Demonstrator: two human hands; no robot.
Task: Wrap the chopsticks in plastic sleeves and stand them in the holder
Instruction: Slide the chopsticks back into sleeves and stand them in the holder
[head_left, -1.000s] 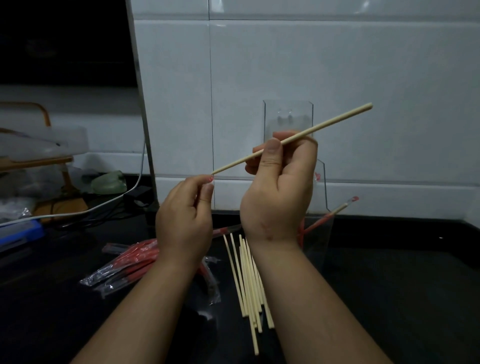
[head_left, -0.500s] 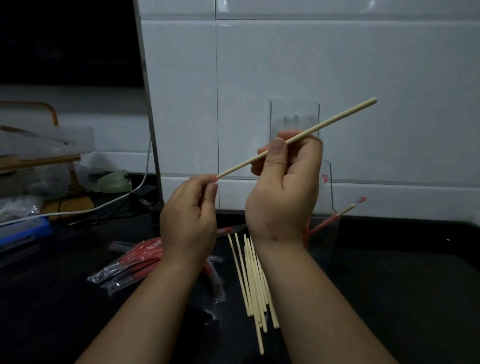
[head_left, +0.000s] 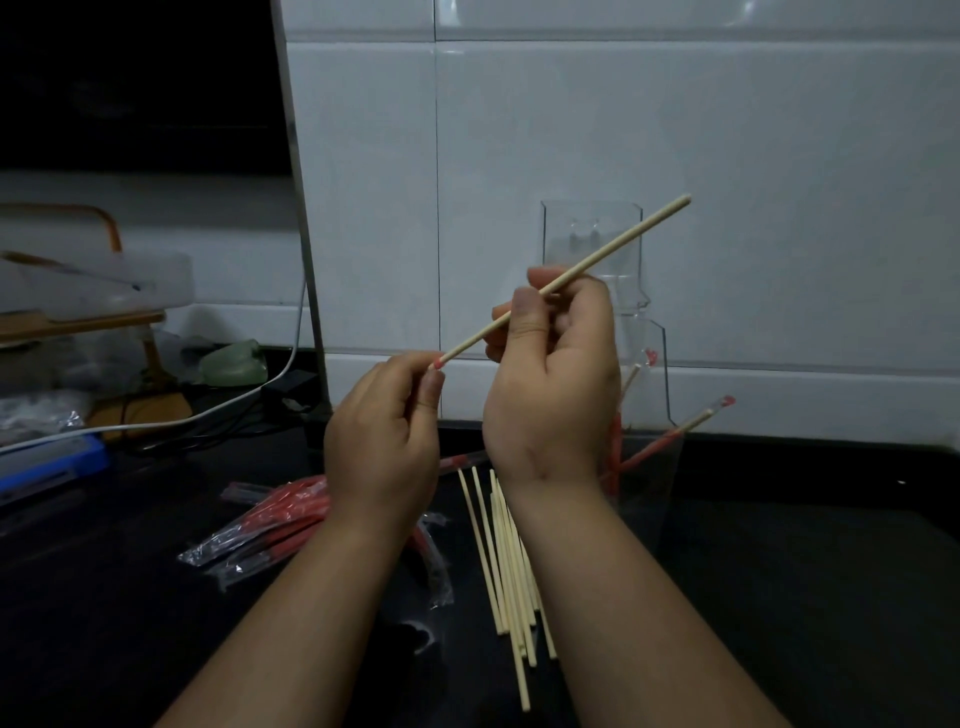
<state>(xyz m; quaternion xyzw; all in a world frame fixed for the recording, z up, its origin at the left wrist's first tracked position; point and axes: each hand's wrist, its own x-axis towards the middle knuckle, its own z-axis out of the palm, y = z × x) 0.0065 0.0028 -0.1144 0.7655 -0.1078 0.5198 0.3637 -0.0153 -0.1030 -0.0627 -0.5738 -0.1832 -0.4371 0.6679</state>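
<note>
Fingers (head_left: 576, 306) of your right hand (head_left: 550, 374) pinched chopstick (head_left: 613, 247) mid-shaft, tilted; your left hand (head_left: 384, 426) pinched its lower tip.

Bkgd: white tile wall (head_left: 727, 130), metal strip (head_left: 301, 234) at its L edge. Black counter (head_left: 805, 571). Far L: wood rack (head_left: 111, 228) w/ clear tub (head_left: 93, 283), green lump (head_left: 234, 361) beside, white cable (head_left: 218, 410) passing black adapter (head_left: 288, 387), blue box (head_left: 47, 462) at L edge

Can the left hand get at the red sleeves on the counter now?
Probably not yet: the left hand is busy pinching the chopstick tip. Once freed, yes; the sleeves lie uncovered near it.
</note>
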